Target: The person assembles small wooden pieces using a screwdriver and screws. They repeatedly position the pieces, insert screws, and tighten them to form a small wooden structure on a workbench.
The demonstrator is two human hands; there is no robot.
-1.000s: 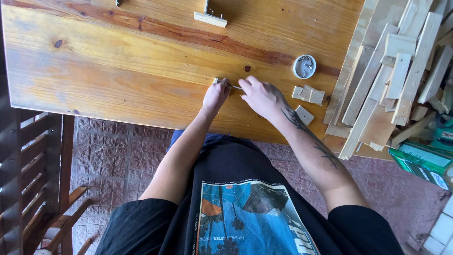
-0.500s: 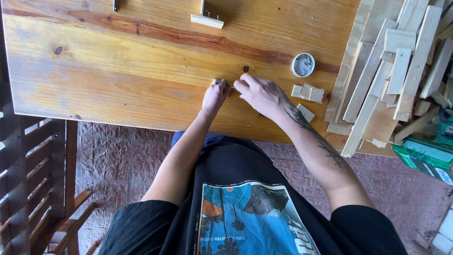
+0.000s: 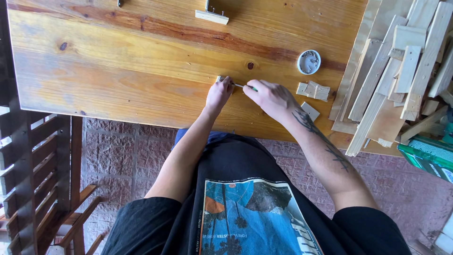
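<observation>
- A broad pine table (image 3: 118,80) filled the upper frame, with a heap of wood offcuts (image 3: 401,80) at its right.
- Mid-frame, the right hand (image 3: 271,97) pinched a thin green-tipped tool (image 3: 245,86).
- The left hand (image 3: 219,92) pressed closed on a small wooden piece (image 3: 221,79).
- A small round tin (image 3: 309,62) sat upper right.

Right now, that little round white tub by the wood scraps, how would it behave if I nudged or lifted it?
The round white tub looks small and shallow, so probably light and more likely to slide than tip on the smooth wooden table. It appears open-topped with small bits inside, so a rough push might spill them.
</observation>
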